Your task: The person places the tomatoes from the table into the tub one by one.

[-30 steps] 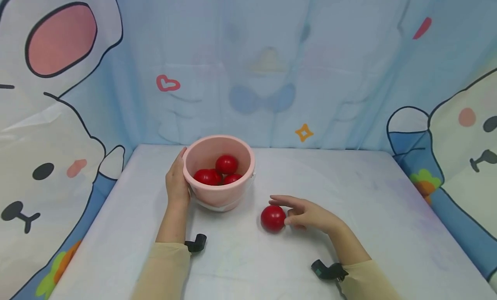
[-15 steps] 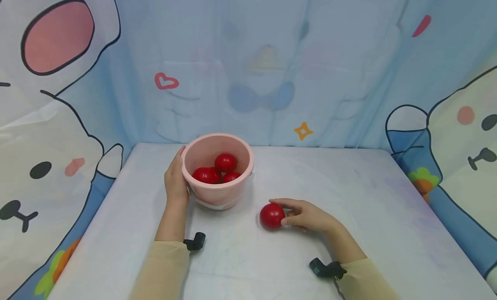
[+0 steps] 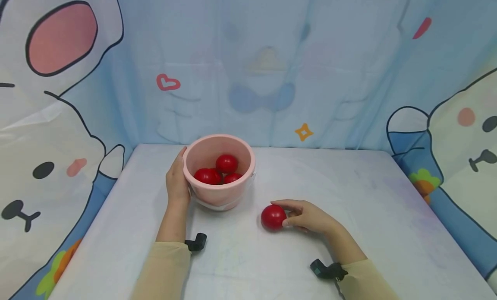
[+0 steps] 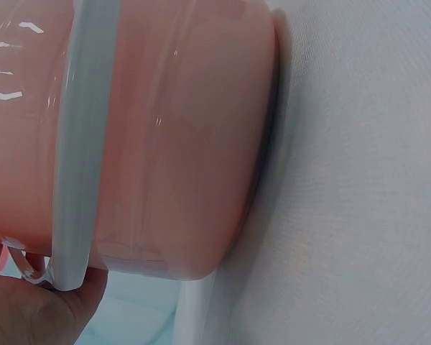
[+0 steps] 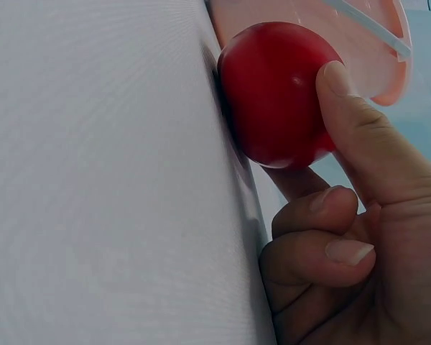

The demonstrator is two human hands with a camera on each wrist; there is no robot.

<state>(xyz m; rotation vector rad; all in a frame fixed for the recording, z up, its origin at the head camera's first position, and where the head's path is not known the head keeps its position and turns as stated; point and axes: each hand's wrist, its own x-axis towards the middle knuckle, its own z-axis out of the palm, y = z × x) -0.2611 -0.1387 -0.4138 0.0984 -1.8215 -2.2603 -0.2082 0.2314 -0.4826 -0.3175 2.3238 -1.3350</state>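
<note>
A pink bucket (image 3: 217, 196) with a pale handle stands at the back of the table. Several glossy red balls (image 3: 227, 164) lie inside it. My left hand (image 3: 178, 181) holds the bucket by its left side, close to the rim; in the left wrist view part of that hand (image 4: 39, 305) shows beside the handle's end. To the right and in front of the bucket, another red ball (image 3: 273, 217) rests on the table. My right hand (image 3: 310, 216) pinches this ball between thumb and forefinger. The right wrist view shows the thumb pressed on the ball (image 5: 276, 93), the other fingers curled below.
The table (image 3: 240, 265) has a white cover. Behind it hangs a blue cloth (image 3: 330, 67) printed with cartoon animals, reaching down both sides. A small black camera sits on the left wrist (image 3: 196, 242) and another on the right wrist (image 3: 328, 270).
My right forefinger has come down from just above the ball, and thumb and finger have closed onto it. The ball stays in place on the table. My left hand and the bucket have not moved.
</note>
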